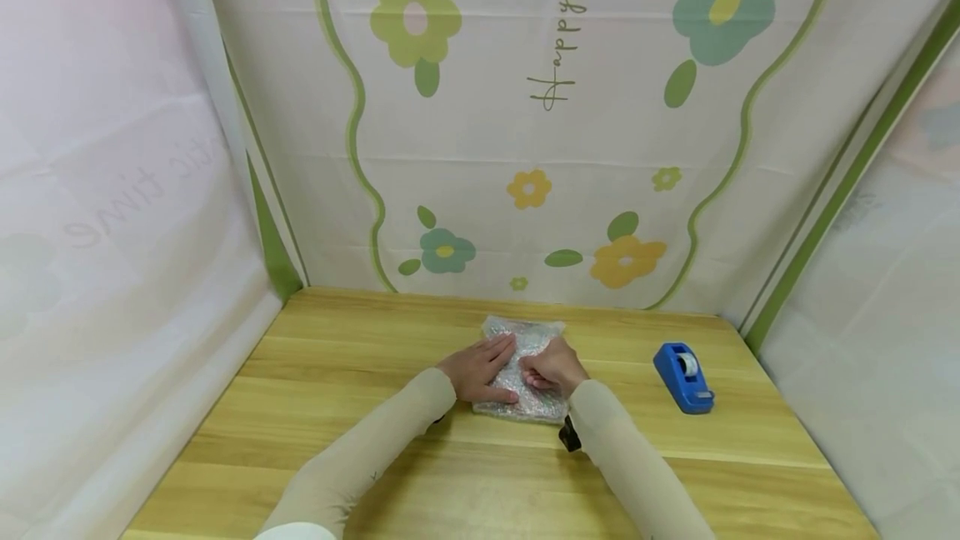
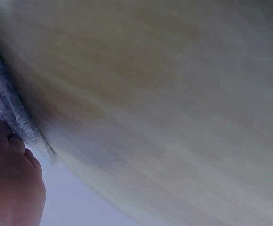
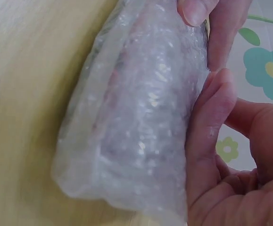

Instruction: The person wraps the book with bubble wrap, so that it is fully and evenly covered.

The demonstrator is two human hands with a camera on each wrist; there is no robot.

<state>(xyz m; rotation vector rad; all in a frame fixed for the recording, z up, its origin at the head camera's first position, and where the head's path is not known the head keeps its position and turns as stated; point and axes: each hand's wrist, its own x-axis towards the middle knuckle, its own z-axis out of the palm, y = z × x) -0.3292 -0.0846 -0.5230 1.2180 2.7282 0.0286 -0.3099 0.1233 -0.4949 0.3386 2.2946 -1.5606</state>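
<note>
A flat package in clear bubble wrap [image 1: 528, 411] lies on the wooden table in the head view, with faint reddish patches showing through. My left hand [image 1: 482, 369] rests on its left part, fingers straight and thumb apart. On the right part presses my right hand [image 1: 553, 365], its fingers curled into a loose fist. The right wrist view brings the bubble wrap [image 3: 145, 108] close, its surface shiny and bumpy. There my right hand [image 3: 235, 193] leans its side along the wrap with nothing visible in its grasp, and the thumb of my left hand [image 3: 196, 10] touches the top.
To the right on the table [image 1: 480, 482] stands a blue tape dispenser [image 1: 682, 377] with a roll of tape. A flower-printed cloth [image 1: 465, 132] hangs behind the table, and pale cloth walls rise at both sides.
</note>
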